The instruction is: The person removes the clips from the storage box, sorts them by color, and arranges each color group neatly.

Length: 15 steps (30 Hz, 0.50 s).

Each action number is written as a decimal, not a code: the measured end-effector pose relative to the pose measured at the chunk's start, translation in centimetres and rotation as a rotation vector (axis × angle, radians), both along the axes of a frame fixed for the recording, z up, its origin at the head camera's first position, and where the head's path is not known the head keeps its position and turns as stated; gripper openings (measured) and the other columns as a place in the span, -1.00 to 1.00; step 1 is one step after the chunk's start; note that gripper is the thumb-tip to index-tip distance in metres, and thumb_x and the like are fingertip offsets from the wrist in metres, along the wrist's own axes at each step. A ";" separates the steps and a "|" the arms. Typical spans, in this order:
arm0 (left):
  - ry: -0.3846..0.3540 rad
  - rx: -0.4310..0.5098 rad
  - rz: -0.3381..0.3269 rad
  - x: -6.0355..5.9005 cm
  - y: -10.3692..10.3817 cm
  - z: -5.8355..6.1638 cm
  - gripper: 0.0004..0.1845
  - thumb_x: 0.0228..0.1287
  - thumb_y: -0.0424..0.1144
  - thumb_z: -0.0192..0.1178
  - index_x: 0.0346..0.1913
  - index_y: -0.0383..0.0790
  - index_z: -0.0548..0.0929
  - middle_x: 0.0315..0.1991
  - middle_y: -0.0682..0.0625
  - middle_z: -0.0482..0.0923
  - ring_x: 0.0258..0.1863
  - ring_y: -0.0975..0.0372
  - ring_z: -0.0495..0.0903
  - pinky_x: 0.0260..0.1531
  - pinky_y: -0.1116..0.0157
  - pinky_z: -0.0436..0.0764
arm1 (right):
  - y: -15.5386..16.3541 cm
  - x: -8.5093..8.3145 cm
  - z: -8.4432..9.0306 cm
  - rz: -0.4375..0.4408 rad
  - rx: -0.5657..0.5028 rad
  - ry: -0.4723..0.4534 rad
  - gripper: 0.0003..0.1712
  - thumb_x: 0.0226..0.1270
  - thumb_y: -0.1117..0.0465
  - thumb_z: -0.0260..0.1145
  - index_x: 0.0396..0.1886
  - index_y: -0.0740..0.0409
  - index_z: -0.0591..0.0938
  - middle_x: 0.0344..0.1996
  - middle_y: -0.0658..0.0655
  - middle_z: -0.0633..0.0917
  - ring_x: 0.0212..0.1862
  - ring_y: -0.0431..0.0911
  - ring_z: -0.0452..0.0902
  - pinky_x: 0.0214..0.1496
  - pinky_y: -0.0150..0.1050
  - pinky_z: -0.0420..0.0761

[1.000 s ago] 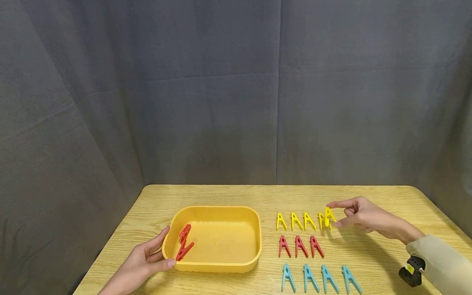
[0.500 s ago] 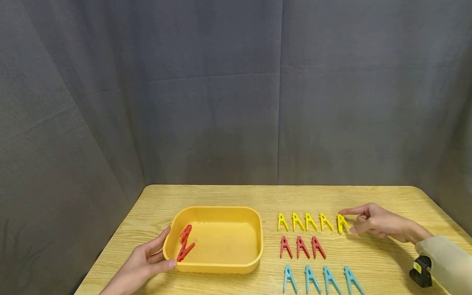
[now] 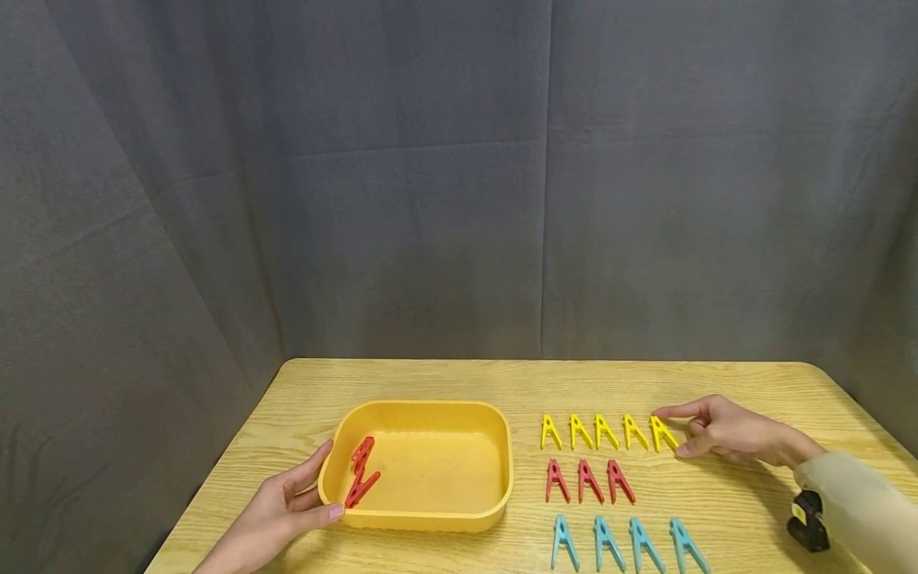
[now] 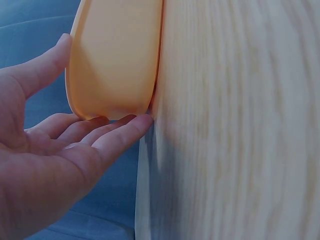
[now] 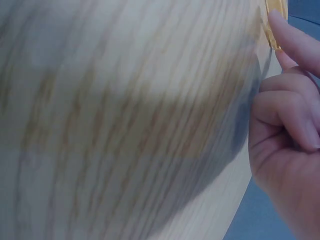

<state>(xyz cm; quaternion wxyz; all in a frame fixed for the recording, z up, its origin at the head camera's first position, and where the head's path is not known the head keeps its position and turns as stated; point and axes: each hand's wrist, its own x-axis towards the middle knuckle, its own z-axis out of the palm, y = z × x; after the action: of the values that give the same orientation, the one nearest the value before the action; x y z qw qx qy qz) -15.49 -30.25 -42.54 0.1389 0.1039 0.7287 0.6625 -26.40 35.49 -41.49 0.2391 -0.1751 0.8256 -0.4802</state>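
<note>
From the head view I see my right hand (image 3: 724,434) pinching the fifth yellow clip (image 3: 662,433) at the row's end right of the yellow tray (image 3: 416,518), apparently on the table (image 3: 430,379), its wrist view mostly blur, while my left hand (image 3: 287,510) lies open against the tray's left wall.

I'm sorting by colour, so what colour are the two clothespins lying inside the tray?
Red: the two clothespins in the tray, best seen in the head view.
</note>
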 end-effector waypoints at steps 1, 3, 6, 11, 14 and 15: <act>-0.003 0.001 0.000 0.0 0.0 0.0 0.00 0.38 -0.45 0.39 0.66 -0.44 -0.06 0.63 -0.39 -0.17 0.46 -0.21 0.30 0.12 0.29 0.65 | -0.1 -0.1 0.0 0.001 -0.005 0.001 -0.16 0.39 0.34 0.45 0.54 0.54 0.28 -0.67 -0.11 0.25 -0.70 -0.29 -0.03 -0.69 -0.38 0.12; -0.002 0.007 -0.003 0.0 0.0 0.0 0.00 0.38 -0.45 0.39 0.66 -0.44 -0.06 0.63 -0.40 -0.17 0.45 -0.20 0.31 0.12 0.29 0.65 | -0.2 -0.2 -0.1 -0.006 0.001 -0.001 -0.15 0.39 0.34 0.45 0.54 0.54 0.28 -0.66 -0.11 0.26 -0.69 -0.29 -0.03 -0.68 -0.38 0.11; 0.007 0.011 -0.012 0.1 0.0 0.0 0.00 0.39 -0.45 0.39 0.66 -0.45 -0.07 0.62 -0.42 -0.18 0.44 -0.18 0.33 0.12 0.29 0.65 | -0.3 -0.2 -0.1 -0.016 0.010 0.003 -0.16 0.38 0.34 0.45 0.54 0.53 0.29 -0.66 -0.10 0.26 -0.68 -0.28 -0.03 -0.68 -0.37 0.11; 0.003 0.013 -0.013 0.1 -0.1 0.1 0.00 0.40 -0.44 0.38 0.66 -0.43 -0.08 0.62 -0.42 -0.16 0.44 -0.17 0.33 0.12 0.29 0.64 | -0.4 -0.2 -0.1 -0.022 0.019 0.008 -0.16 0.38 0.33 0.46 0.54 0.52 0.30 -0.66 -0.11 0.25 -0.69 -0.28 -0.05 -0.69 -0.38 0.11; -0.005 0.010 -0.006 0.0 0.0 0.1 0.01 0.39 -0.44 0.39 0.67 -0.42 -0.07 0.63 -0.41 -0.15 0.44 -0.16 0.33 0.12 0.29 0.64 | -0.5 -0.2 0.0 -0.012 0.018 0.009 -0.15 0.37 0.34 0.46 0.54 0.53 0.29 -0.67 -0.11 0.27 -0.69 -0.28 -0.04 -0.69 -0.38 0.10; -0.007 0.003 -0.003 0.0 0.0 0.1 0.01 0.39 -0.43 0.39 0.67 -0.42 -0.06 0.63 -0.39 -0.14 0.44 -0.16 0.33 0.12 0.30 0.64 | -0.5 -0.2 0.0 -0.008 0.017 0.010 -0.15 0.37 0.34 0.46 0.54 0.53 0.29 -0.68 -0.11 0.27 -0.69 -0.28 -0.04 -0.69 -0.37 0.09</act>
<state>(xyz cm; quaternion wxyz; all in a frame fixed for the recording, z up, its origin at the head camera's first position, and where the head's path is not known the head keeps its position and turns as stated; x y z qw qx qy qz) -15.44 -30.28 -42.43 0.1423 0.1027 0.7270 0.6638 -26.58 35.02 -41.53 0.2343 -0.1721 0.8315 -0.4733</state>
